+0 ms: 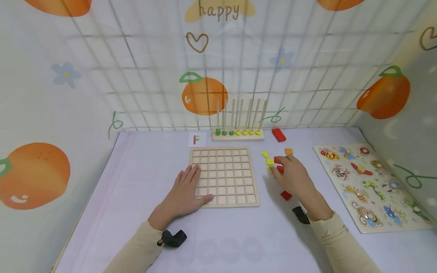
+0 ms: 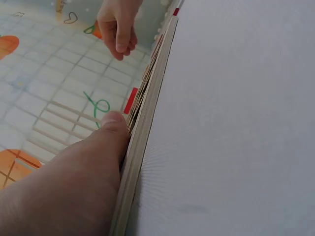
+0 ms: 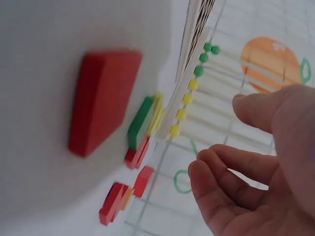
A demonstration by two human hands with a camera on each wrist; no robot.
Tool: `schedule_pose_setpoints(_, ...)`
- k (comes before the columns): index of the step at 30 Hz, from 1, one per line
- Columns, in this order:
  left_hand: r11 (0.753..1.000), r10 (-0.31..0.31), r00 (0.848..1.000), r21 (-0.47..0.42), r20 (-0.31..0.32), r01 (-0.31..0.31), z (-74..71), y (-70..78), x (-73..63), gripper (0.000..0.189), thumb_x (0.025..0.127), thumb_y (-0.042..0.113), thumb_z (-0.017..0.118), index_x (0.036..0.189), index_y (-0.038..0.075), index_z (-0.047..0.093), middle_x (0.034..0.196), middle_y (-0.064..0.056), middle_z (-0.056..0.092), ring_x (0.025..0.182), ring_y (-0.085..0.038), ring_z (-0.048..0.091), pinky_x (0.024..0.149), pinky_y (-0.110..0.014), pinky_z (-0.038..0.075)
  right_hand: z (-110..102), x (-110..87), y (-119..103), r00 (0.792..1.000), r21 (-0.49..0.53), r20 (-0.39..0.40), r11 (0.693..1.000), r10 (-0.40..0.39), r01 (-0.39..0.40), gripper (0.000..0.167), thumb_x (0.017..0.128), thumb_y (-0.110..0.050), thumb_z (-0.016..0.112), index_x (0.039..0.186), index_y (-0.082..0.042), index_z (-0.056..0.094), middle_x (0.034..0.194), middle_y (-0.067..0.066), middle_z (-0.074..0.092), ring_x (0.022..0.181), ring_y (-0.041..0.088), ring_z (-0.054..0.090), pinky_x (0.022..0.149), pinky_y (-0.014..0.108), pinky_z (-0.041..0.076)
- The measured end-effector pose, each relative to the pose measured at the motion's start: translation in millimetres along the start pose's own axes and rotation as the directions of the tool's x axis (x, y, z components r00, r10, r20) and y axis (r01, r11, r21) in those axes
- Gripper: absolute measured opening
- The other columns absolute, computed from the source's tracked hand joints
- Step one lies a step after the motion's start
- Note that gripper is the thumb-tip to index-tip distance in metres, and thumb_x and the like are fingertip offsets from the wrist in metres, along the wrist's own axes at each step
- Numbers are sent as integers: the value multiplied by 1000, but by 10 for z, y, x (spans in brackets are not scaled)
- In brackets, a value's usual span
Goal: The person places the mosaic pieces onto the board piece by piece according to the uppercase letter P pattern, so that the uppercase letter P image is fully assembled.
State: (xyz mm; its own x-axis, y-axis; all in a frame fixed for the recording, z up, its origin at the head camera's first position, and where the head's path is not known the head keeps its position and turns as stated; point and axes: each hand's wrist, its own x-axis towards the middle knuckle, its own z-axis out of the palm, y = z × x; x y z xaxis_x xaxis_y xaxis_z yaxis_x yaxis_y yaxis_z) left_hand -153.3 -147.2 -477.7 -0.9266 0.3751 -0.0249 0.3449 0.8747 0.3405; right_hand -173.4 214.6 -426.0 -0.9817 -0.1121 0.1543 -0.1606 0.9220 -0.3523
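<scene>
My left hand [image 1: 186, 193] rests with spread fingers on the left edge of a wooden grid board [image 1: 222, 176]. Its thumb [image 2: 110, 130] lies along the board's side in the left wrist view. My right hand [image 1: 295, 176] hovers over small coloured blocks right of the board, thumb and fingertips apart, nothing between them. Near it are a yellow square block [image 1: 270, 161], a yellow triangular block [image 1: 265, 154], an orange block [image 1: 288, 151] and a red block [image 1: 286, 195]. The right wrist view shows a green block [image 3: 141, 120] too. My hand partly covers other red pieces.
Behind the board stands a wooden peg rack [image 1: 238, 138] with green and yellow beads. A pattern card [image 1: 197, 140] lies to its left, and a longer red block [image 1: 279, 135] to its right. An insect puzzle board [image 1: 368, 189] occupies the table's right side.
</scene>
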Motion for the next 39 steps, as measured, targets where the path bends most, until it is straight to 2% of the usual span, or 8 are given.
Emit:
schedule_pose_setpoints(5,1000,26,999,8,-36,-26,10,-12,17,107,93,75,50,163,2,15,172,-14,15,161,-34,7,129,-56,12,2,86,71,998,15,15,998,59,-59,45,98,-27,67,131,3,64,123,24,64,109,38,61,94,55,56)
schedule_pose_setpoints(9,1000,23,999,15,-35,-23,22,-27,18,105,94,74,48,163,3,15,172,-14,16,161,-33,7,129,-55,12,19,132,86,996,26,32,996,80,-81,45,98,-26,66,132,3,63,122,24,65,107,37,60,94,54,56)
schedule_pose_setpoints(15,1000,25,998,21,-51,-24,48,-54,36,101,96,71,47,163,2,15,172,-14,15,161,-32,8,129,-54,13,6,215,62,997,59,44,996,64,-67,47,100,-27,64,134,5,61,126,26,66,123,43,56,103,58,50)
schedule_pose_setpoints(17,999,24,998,29,-52,-22,53,-62,44,100,97,71,46,163,3,14,172,-13,15,161,-31,7,129,-54,13,0,256,50,997,70,36,996,61,-64,47,100,-27,63,134,5,61,125,26,66,125,43,56,104,58,49)
schedule_pose_setpoints(23,1000,20,998,24,-59,-19,53,-54,45,100,97,69,48,163,2,16,171,-14,18,161,-31,10,129,-54,15,29,380,28,998,89,41,994,55,-59,47,99,-27,65,134,5,63,119,24,67,104,36,62,92,51,54)
schedule_pose_setpoints(28,1000,-5,999,14,-47,6,54,-48,31,102,95,71,48,163,2,15,172,-15,16,161,-32,8,129,-54,14,111,507,22,997,112,53,992,58,-63,47,98,-26,66,133,5,63,116,24,68,99,34,64,90,49,54)
schedule_pose_setpoints(32,1000,-13,999,14,-48,14,50,-39,21,103,95,72,49,163,2,16,172,-15,15,161,-35,7,129,-55,13,157,594,14,993,106,70,990,92,-99,47,98,-27,65,132,5,64,116,24,69,102,35,63,92,50,54)
schedule_pose_setpoints(39,999,-24,999,37,-47,25,55,-58,25,105,94,76,45,164,4,14,173,-12,13,161,-33,5,130,-53,11,176,706,-8,983,121,116,980,144,-158,48,100,-28,61,135,5,61,126,25,68,114,38,62,99,53,53)
